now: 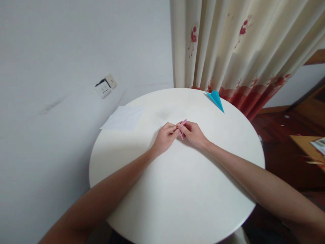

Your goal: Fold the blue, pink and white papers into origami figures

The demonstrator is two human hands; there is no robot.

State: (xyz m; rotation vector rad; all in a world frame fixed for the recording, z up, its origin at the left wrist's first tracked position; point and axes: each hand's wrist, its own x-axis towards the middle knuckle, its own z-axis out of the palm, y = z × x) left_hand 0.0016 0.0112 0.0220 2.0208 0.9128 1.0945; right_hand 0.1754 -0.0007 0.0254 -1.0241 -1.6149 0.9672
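Over the middle of the white round table (177,189), both hands meet at a small piece of folded pink paper (181,134). My right hand (193,133) pinches it between thumb and fingers, and one pink end sticks up past the fingertips. From the other side, my left hand (165,136) has its thumb and fingertips closed on the paper too. The fingers hide much of the paper, so its full shape cannot be made out. Toward the far right edge of the table lies a blue paper plane (215,100), apart from both hands.
A white sheet of paper (124,118) lies at the table's left edge. Beside the table rises a white wall with a socket (103,89). A cream and red curtain (223,44) hangs behind. A wooden surface (304,145) stands off to the right.
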